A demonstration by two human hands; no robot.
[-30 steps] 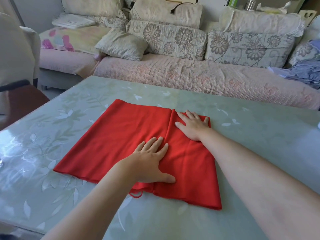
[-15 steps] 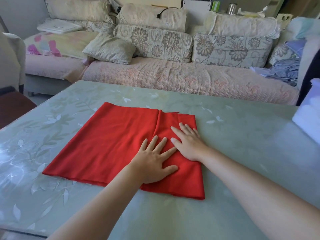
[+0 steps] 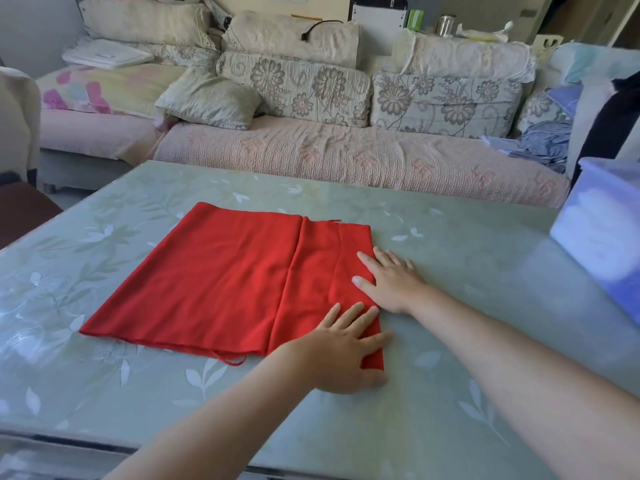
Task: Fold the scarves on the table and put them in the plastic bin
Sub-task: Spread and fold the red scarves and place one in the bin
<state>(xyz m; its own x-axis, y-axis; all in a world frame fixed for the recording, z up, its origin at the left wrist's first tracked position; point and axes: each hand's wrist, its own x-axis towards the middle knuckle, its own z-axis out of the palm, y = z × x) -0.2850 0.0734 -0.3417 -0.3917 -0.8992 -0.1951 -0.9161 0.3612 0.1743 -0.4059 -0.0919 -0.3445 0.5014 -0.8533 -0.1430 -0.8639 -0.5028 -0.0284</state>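
Red cloth fills the middle of the head view: the scarf (image 3: 221,282) lies flat on the pale green, leaf-patterned table (image 3: 467,341), folded into a rough rectangle, with 1 lengthwise ridge running from its far edge to its near edge, right of centre. A loose red thread (image 3: 232,360) curls off the near edge onto the tabletop. The left hand (image 3: 341,355) comes in from the lower left of the frame and lies flat on the scarf's near right corner, fingers straight and slightly spread, thumb out on the bare table; it grips nothing. The right hand (image 3: 391,282) comes in from the lower right and rests, also flat and open, at the scarf's right edge, with its thumb and fingertips on the red cloth and its palm on the table just beside it; it holds nothing either. The 2 hands are near each other without touching. At the right edge of the frame, well apart from the scarf, the translucent bluish plastic bin (image 3: 602,237) stands on the table, blurred, so its contents cannot be made out. Beyond the table, across the upper part of the frame, a sofa (image 3: 346,157) carries floral cushions (image 3: 298,86).
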